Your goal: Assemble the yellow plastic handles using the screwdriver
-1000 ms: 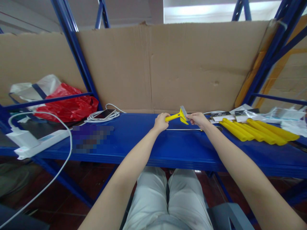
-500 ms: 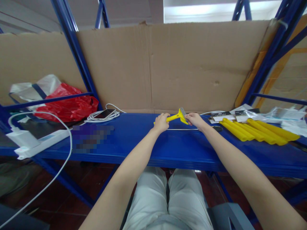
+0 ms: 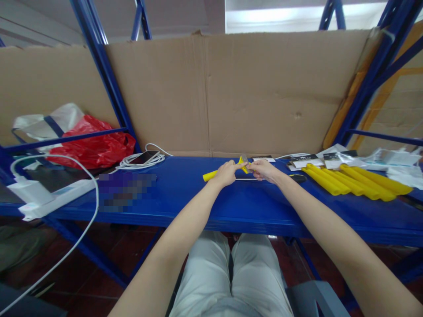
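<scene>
Yellow scraper (image 3: 209,175) over tabletop (image 3: 185,191), toward far edge. Left hand (image 3: 226,173) wrapped round it; right hand (image 3: 263,170) fingers at its head, pinch hard to tell. Risk: slipping push could nick fingers or drop scraper.

The scraper's (image 3: 209,176) head sits between my left hand (image 3: 226,174) and my right hand (image 3: 263,170), above the bench (image 3: 185,193). A screwdriver (image 3: 299,178) lies crosswise there, its handle left of the tubes (image 3: 355,181). Packets (image 3: 306,160) lie behind those. Far left, a power strip (image 3: 71,192) lies before a bag (image 3: 95,143); cardboard (image 3: 264,88) stands behind my hands.
</scene>
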Motion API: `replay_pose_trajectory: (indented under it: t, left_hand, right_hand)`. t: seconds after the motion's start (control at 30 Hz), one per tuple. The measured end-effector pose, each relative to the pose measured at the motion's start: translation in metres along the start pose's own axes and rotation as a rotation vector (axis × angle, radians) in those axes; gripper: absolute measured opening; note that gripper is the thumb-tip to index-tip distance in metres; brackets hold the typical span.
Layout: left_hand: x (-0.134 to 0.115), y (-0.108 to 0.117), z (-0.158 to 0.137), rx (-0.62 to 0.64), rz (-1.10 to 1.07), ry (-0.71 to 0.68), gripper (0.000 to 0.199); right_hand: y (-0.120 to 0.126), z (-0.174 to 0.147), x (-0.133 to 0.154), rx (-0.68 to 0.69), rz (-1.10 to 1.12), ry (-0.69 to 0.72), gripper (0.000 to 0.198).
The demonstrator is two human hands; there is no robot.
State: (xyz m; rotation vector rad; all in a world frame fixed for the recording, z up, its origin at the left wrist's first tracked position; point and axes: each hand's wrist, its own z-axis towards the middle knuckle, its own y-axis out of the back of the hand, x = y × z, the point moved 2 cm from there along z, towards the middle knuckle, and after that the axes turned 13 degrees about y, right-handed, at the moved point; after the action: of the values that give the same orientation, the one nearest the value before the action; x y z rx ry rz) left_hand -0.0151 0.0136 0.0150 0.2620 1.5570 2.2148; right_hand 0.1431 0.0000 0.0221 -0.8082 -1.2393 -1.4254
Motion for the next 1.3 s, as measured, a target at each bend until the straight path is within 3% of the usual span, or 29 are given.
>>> replay_pose_trajectory:
  t: [0.3,0.53,0.83,1.3]
  left_hand:
    - [-0.005,0.005,-0.004,-0.025,0.077,-0.014,0.065]
    - [-0.012,0.005,-0.004,-0.031,0.047,-0.059,0.066]
    - [-0.018,0.004,-0.005,0.015,-0.067,-0.102,0.062]
    - [-0.018,0.005,-0.007,0.022,-0.013,-0.098,0.059]
  right_hand:
    - [0.008,-0.004,0.003,0.103,0.035,-0.058,0.014]
    - [0.016,-0.002,0.010,-0.067,0.187,-0.025,0.016]
    - [0.017,0.007,0.000,-0.221,-0.038,0.073,0.023]
    - [0.015,0.006,0.002,-0.199,0.039,0.036,0.027]
